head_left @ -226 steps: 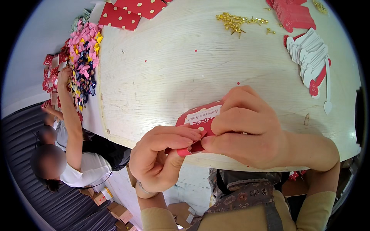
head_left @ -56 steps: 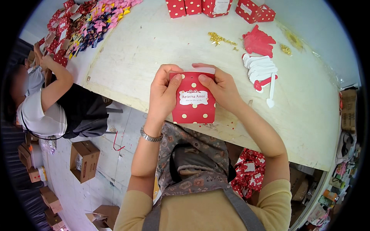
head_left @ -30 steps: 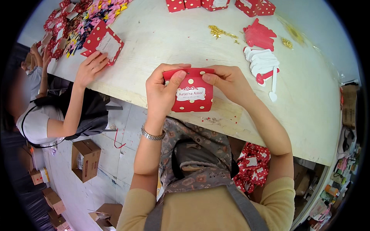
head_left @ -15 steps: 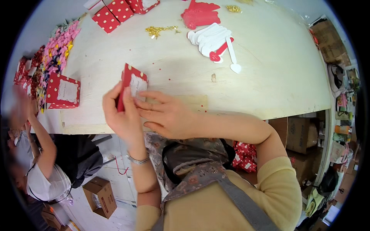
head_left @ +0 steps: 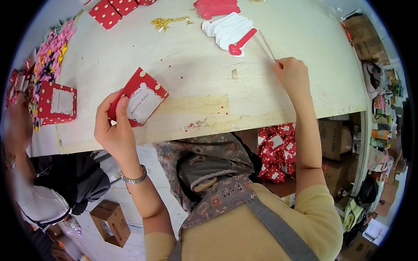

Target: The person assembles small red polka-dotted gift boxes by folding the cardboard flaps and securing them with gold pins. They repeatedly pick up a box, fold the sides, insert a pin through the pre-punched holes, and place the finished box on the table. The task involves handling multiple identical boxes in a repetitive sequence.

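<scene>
The left hand [head_left: 115, 126] has thumb and fingers closed on a red dotted box [head_left: 146, 98], held near the front edge of the table [head_left: 204, 78]; the right hand [head_left: 292, 75] pinches a thin white strip [head_left: 267, 45] by its end; between both hands the tabletop spreads wide; farther lie white cut-outs [head_left: 228, 28] and gold fasteners [head_left: 167, 21], well apart from the box.

Pale table [head_left: 261, 100] in front of me, its top worn, with stains and a yellowish strip near my edge. White-grey wall [head_left: 61, 11] just visible at upper left. Floor [head_left: 125, 196] pale, an open carton [head_left: 115, 224] standing on it, left. Brown boxes [head_left: 333, 139] under the tabletop to my right; crowded clutter [head_left: 379, 132] past its right end. Light bright, fairly even.
</scene>
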Demonstrator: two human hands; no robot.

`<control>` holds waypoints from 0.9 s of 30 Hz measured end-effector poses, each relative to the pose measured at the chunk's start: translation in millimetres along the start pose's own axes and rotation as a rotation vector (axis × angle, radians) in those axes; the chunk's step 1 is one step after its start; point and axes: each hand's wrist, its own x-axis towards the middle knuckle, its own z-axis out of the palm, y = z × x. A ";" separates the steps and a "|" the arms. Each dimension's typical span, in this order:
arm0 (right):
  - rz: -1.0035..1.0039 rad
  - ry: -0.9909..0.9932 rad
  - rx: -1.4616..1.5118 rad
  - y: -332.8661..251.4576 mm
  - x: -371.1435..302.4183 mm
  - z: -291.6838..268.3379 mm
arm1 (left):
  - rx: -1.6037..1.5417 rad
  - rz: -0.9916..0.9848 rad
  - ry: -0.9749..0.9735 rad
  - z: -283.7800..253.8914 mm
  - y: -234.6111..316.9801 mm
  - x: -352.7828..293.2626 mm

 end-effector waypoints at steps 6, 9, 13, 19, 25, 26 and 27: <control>-0.072 0.050 -0.069 -18.9 -11.4 1.2 | 0.025 0.041 -0.099 -2.2 0.8 -0.2; -0.130 -0.045 -0.035 -19.1 -18.7 -1.0 | -0.030 0.018 -0.106 -5.7 -3.7 -2.3; -0.167 -0.094 -0.058 -7.1 -11.0 -2.9 | -0.123 0.037 -0.065 1.9 -11.1 3.6; -0.523 -0.123 1.168 -123.1 -36.2 -45.2 | -0.257 -0.050 -0.075 -0.2 -9.2 13.9; -0.482 -0.431 1.223 -212.1 -40.6 -15.3 | -0.337 -0.158 -0.208 -8.6 -8.2 17.6; -0.504 -0.417 1.215 -214.4 -40.9 -15.8 | -0.311 -0.174 -0.211 -10.4 -7.5 18.4; -0.524 -0.402 1.207 -216.4 -40.6 -16.5 | -0.287 -0.189 -0.216 -12.4 -5.9 20.4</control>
